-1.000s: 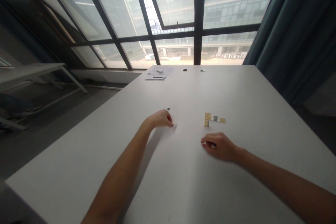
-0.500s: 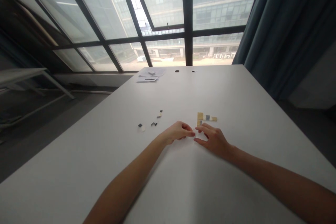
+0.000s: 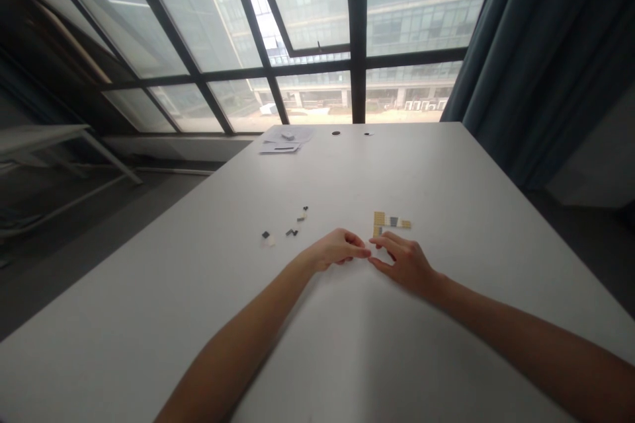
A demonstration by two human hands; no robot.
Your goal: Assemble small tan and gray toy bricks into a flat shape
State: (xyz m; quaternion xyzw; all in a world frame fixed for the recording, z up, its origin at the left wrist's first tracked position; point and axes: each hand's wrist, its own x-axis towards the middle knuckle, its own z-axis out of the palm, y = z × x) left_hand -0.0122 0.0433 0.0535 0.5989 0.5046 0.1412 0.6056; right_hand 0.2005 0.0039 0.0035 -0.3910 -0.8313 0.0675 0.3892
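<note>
My left hand is closed in a pinch in the middle of the white table. Whatever is between its fingertips is too small to make out. Facing it, with its fingertips almost at those of the left, is my right hand; its thumb and forefinger are apart and nothing shows between them. Just beyond the right fingers lies a flat pattern of tan, white and grey-blue small pieces, its near part covered by that hand. To the left lie several loose small pieces, among them a dark square piece and a grey piece.
Papers with a small white object on them lie at the table's far left. Two dark round spots, one of them a disc, sit near the far edge. A blue curtain hangs on the right, beside the windows.
My right thumb has come slightly up, closer to the left fingertips. The left hand keeps its pinch, and the pieces lie as before.
</note>
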